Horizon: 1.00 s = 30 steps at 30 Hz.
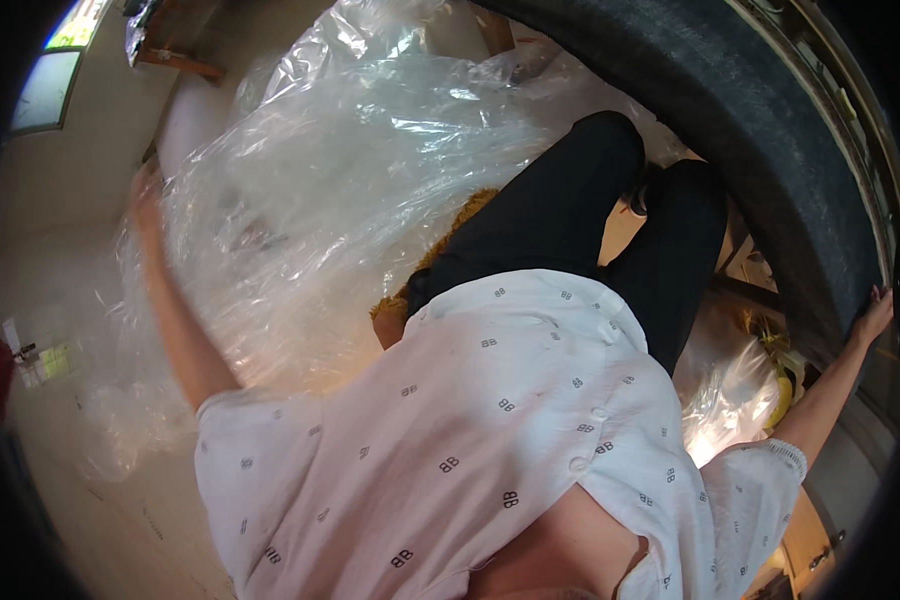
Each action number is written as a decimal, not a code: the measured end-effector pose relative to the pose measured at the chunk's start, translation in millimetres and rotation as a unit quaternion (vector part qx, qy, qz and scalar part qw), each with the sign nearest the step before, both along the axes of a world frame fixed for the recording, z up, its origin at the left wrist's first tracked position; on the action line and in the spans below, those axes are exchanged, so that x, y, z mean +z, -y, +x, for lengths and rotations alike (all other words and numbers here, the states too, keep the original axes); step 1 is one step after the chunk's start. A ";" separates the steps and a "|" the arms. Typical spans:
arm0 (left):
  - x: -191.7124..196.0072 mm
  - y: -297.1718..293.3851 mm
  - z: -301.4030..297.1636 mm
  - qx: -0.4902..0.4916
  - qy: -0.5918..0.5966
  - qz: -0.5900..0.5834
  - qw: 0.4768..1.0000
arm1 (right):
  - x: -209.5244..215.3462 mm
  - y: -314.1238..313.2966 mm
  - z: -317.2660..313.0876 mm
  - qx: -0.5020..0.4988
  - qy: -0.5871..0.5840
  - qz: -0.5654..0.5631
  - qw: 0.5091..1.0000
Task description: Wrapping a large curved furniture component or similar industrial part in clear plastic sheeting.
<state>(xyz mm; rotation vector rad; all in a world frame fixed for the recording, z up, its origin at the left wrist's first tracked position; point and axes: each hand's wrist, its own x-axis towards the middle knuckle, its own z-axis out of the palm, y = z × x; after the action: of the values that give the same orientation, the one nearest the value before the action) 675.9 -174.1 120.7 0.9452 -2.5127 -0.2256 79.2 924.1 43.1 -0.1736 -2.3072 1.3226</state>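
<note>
A large, crumpled sheet of clear plastic (300, 190) spreads over the left and middle, beside my legs. At its left edge, my left hand (147, 190) is raised on an outstretched arm, its fingers closed on the plastic; the fingertips are small and partly blurred. Far to the right, my right hand (874, 316) reaches to the edge of a long dark, fabric-like surface (780, 130). Its visible fingers stretch up against that edge, with nothing seen in them. The picture's dark rim hides part of this hand.
I sit with my knees bent on a seat with a brown fuzzy cover (470, 207). More shiny plastic (735, 395) lies by my right side, near a yellow item (782, 395). A wooden piece of furniture (180, 60) stands at the upper left, near a window (48, 90).
</note>
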 end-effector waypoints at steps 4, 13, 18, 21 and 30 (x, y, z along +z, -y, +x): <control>-124.0 -192.9 -244.3 -0.137 -0.069 0.163 0.975 | -19.8 1.2 -4.3 0.024 0.103 -0.098 0.990; -498.0 -224.9 -88.3 -0.140 0.585 0.251 0.758 | -7.5 -52.0 50.4 -0.012 0.142 -0.111 0.984; -410.5 -215.3 25.9 -0.103 0.566 0.285 0.767 | -21.4 -48.8 78.4 -0.081 0.117 -0.118 0.983; -381.7 -207.4 70.2 -0.099 0.536 0.322 0.774 | -7.7 -55.0 82.9 -0.095 0.083 -0.127 0.984; -311.5 -120.3 42.7 -0.185 0.500 0.382 0.755 | 7.3 39.7 140.7 -0.177 0.001 -0.149 0.973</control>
<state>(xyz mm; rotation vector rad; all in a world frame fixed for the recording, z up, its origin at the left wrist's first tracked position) 718.6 -53.8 -190.8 0.9639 -3.7154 -1.2508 220.0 884.3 50.5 -0.6510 -1.9495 1.4634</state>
